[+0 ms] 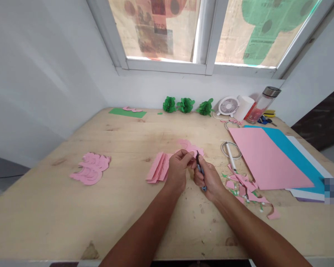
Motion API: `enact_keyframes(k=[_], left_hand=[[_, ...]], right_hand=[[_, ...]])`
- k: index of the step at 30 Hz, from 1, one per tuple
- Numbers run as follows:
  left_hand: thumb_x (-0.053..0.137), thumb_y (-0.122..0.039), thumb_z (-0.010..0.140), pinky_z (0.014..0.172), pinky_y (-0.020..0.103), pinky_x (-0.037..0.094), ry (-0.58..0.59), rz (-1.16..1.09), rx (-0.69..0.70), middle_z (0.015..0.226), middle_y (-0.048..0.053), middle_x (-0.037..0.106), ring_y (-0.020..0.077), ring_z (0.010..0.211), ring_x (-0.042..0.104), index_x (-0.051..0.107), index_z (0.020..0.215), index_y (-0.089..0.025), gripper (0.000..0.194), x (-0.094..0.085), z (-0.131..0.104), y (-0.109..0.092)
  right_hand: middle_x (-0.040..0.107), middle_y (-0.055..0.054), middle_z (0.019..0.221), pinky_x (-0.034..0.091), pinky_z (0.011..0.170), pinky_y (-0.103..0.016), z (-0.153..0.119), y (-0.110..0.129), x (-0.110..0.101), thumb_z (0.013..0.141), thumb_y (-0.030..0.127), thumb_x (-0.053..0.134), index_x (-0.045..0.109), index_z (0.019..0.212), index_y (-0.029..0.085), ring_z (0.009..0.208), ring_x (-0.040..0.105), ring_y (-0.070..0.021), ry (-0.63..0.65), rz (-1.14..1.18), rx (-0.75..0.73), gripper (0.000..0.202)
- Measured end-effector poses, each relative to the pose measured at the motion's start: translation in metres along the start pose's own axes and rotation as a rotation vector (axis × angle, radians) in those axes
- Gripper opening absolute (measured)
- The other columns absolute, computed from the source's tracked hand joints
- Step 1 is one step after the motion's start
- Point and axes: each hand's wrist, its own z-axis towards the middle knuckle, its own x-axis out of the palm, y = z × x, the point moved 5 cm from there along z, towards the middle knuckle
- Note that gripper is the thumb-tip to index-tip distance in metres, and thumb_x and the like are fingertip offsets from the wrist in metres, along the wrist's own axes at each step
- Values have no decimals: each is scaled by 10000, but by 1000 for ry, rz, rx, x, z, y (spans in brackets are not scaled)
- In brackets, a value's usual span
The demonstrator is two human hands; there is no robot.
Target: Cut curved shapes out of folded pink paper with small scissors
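My left hand (180,165) pinches a piece of pink paper (187,144) with a scalloped, curvy edge. In my right hand (211,177) are scissors (200,170) with blue-grey handles and dark blades, whose tips meet the paper beside my left fingertips. Part of the paper hides behind my fingers. Just left of my left hand lie folded pink paper strips (156,168). Farther left on the table is a pile of cut pink scalloped pieces (91,168).
Pink and green scraps (247,189) litter the wooden table (122,222) on the right, near a white pen (231,157) and pink sheets (269,159). Behind stand green paper shapes (186,105), a small fan (228,106) and a glass bottle (263,105). Green paper (125,112) lies back left.
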Motion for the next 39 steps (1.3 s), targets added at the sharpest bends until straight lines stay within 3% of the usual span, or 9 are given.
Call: enact_keyframes(k=[21,39], left_hand=[[659,-267,630,442,228,332,2,-87,7,444,-71,423,55,348,398,427,566,-170,259,-1,3,0],[658,-280,651,458,216,335,31,-31,41,447,-69,409,55,376,401,426,561,-164,275,-5,4,2]], right_hand=[[302,105,341,123,299,-172,0,-3,0,762,511,550,539,644,154,274,196,-28,17,-32,16,376],[312,100,352,129,304,-166,1,-1,-1,780,504,535,540,648,148,284,202,-25,23,-60,7,379]])
